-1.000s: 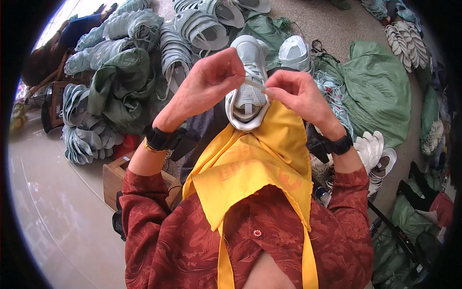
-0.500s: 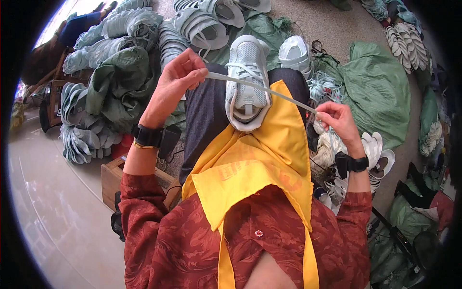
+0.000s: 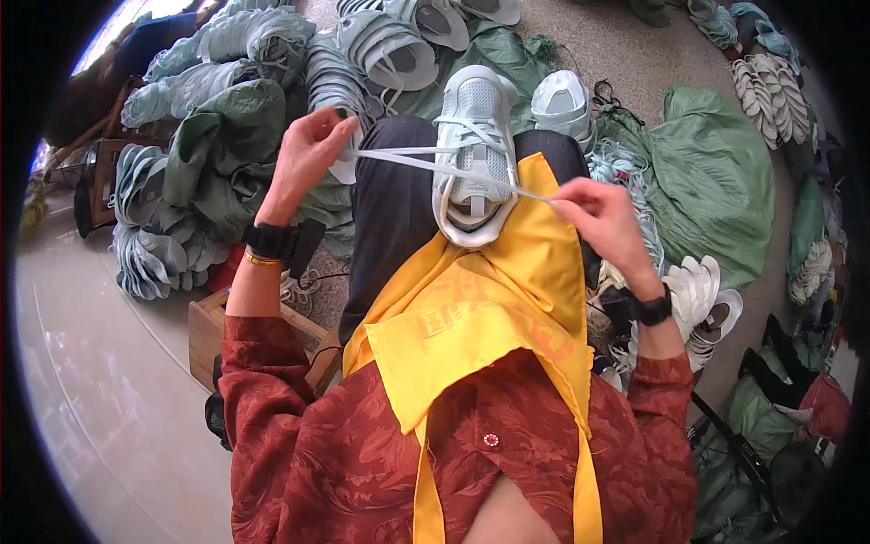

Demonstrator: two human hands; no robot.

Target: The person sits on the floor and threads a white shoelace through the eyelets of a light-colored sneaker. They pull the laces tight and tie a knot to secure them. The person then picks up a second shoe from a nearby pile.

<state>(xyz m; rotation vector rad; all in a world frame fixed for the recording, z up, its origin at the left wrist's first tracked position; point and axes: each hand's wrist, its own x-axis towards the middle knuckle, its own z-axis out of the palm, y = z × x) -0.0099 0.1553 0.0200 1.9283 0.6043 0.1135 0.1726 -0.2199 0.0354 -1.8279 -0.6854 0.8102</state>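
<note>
A pale mint-grey shoe upper (image 3: 476, 154) lies between my knees, toe pointing away, with laces crossed over the part nearer its toe. A flat pale shoelace (image 3: 408, 156) runs from it out to both sides, spanning the tongue. My left hand (image 3: 308, 159) is closed in a pinch at the lace's left end, where two strands meet. On the other side my right hand (image 3: 603, 222) pinches the lace between thumb and fingers, just right of the shoe. Under the heel is a yellow apron (image 3: 489, 299) spread over my lap.
Stacks of pale shoe uppers (image 3: 258, 36) lie ahead and to the left. Another upper (image 3: 560, 102) stands beyond my right knee, near bundled laces (image 3: 625, 172) and a green sack (image 3: 702, 181). A wooden box (image 3: 210, 335) sits by my left elbow.
My right hand has moved left, closer to the shoe, and my left hand has shifted slightly left and down. The single taut strand now shows as two strands towards the left hand.
</note>
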